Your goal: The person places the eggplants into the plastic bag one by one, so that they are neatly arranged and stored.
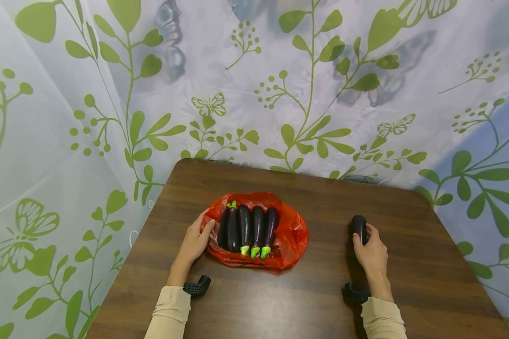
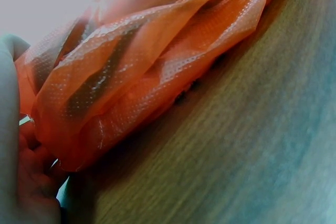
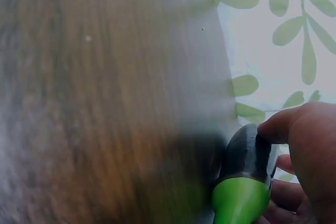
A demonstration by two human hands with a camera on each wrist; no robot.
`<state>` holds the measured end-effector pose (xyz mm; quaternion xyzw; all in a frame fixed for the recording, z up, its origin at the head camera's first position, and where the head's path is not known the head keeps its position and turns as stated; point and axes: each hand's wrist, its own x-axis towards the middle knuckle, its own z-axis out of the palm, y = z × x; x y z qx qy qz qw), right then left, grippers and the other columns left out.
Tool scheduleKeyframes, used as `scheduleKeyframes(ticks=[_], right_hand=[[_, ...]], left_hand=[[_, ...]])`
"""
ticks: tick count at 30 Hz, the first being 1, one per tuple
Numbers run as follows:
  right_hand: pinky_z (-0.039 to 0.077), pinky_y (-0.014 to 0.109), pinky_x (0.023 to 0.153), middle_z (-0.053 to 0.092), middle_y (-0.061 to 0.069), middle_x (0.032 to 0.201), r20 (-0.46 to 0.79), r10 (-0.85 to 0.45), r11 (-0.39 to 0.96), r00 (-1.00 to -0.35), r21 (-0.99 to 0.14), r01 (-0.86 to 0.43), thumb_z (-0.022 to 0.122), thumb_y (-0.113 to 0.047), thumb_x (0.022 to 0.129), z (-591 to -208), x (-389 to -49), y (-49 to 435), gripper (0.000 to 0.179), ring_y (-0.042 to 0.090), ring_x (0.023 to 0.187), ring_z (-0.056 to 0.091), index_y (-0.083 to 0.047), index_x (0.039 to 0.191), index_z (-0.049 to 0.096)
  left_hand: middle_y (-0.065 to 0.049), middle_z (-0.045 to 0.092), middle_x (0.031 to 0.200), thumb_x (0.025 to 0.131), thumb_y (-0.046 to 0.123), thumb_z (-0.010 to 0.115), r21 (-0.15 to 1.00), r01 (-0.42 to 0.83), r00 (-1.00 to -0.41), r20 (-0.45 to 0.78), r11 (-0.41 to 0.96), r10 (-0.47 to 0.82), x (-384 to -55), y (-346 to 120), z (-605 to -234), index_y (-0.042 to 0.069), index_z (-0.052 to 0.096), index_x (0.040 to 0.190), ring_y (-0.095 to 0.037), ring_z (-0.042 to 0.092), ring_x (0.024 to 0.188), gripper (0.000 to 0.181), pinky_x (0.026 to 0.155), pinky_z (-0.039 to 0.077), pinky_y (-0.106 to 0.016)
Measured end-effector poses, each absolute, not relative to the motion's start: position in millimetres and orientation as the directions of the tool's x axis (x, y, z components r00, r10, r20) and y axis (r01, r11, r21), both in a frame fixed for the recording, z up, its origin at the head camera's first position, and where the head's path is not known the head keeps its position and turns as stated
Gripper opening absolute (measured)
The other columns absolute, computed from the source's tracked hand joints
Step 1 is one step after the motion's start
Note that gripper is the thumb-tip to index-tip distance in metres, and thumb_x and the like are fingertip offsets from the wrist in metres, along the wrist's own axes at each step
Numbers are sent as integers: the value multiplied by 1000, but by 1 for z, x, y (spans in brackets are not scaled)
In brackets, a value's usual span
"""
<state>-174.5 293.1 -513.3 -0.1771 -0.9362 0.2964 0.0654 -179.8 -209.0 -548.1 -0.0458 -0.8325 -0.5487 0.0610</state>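
Observation:
Several dark purple eggplants (image 1: 245, 228) lie side by side in an opened red plastic bag (image 1: 294, 230) left of the table's middle. My left hand (image 1: 197, 238) grips the bag's left rim, thumb over the edge; the left wrist view shows the translucent red bag (image 2: 115, 77) bunched by the fingers. On the right, my right hand (image 1: 372, 252) holds a single eggplant (image 1: 358, 228) between thumb and fingers. Its green cap (image 3: 240, 200) faces the wrist camera. Whether this eggplant touches the table cannot be told.
The brown wooden table (image 1: 271, 301) has rounded back corners. Behind and beside it hangs a pale curtain (image 1: 237, 122) printed with green leaves and butterflies. A black wrist strap (image 1: 197, 286) sits on the left wrist and another strap (image 1: 356, 293) on the right.

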Motion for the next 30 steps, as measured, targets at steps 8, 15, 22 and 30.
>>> scheduleKeyframes(ticks=[8,15,22,30], right_hand=[[44,69,100,48,29,152,61,375,747,-925,-611,263,54,-37,104,-503,-173,283,66,54,129,53,-7,159,33],[48,66,98,50,27,152,97,356,725,-930,-656,209,54,-40,104,-486,-176,267,66,49,127,57,-11,160,34],[47,65,100,54,26,149,156,343,716,-926,-682,151,57,-37,103,-470,-177,251,64,48,124,61,-12,158,38],[51,63,99,55,26,147,212,319,704,-924,-706,81,60,-34,103,-456,-175,239,61,46,123,63,-12,156,42]], left_hand=[[-19,57,148,107,34,54,902,158,-986,166,401,13,-180,-209,-550,12,47,154,-40,56,134,52,114,40,-61],[-19,57,148,107,35,54,901,160,-985,172,403,6,-180,-209,-550,12,47,154,-40,55,135,52,115,39,-61],[-20,57,148,107,33,54,901,163,-984,176,401,5,-180,-209,-549,11,47,153,-41,55,136,52,115,39,-61],[-19,57,148,107,32,54,902,164,-985,174,399,9,-180,-209,-550,11,48,153,-40,55,136,51,116,39,-60]])
